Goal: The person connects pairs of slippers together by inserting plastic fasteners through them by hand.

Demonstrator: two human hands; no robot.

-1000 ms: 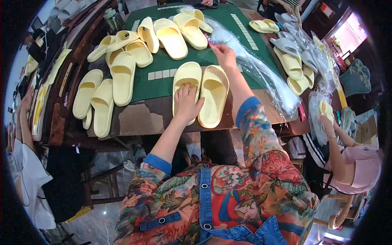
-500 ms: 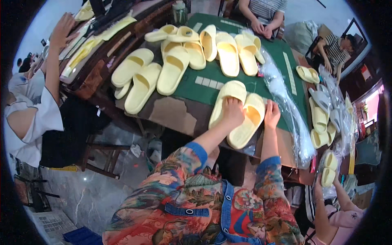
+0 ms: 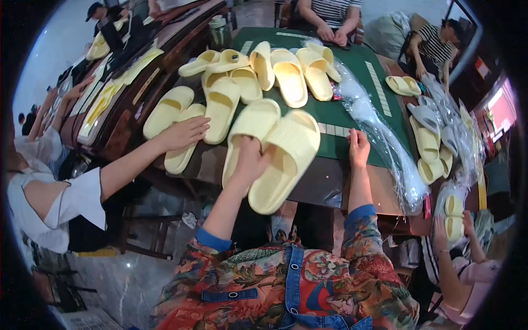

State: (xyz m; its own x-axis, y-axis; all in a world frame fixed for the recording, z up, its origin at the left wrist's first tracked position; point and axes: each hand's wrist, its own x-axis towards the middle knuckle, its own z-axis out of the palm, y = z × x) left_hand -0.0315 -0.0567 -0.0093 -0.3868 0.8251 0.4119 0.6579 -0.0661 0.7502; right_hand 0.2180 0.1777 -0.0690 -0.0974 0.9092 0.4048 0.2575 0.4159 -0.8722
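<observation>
My left hand [image 3: 252,160] grips a pair of pale yellow slippers, its fingers inside the left slipper [image 3: 258,118] and against the inner side of the right slipper [image 3: 290,159]. They hang over the table's near edge, tilted and partly overlapping. To the right, apart from the pair, my right hand [image 3: 359,148] is closed with thumb and fingertips together. Whatever it may pinch is too small to make out. Behind the pair, several more yellow slippers [image 3: 289,82] crowd the table. On the left, a co-worker's hand [image 3: 187,133] rests on one of these slippers.
The table has a green top [image 3: 349,102] with rows of white tiles. Clear plastic bags [image 3: 379,135] lie along its right side. A glass jar [image 3: 219,33] stands at the back. Several people sit around; one at the right holds bagged slippers [image 3: 454,217].
My left hand has moved left with the pair of slippers, and my right hand has come away from them. The co-worker's hand at left has come down onto a slipper.
</observation>
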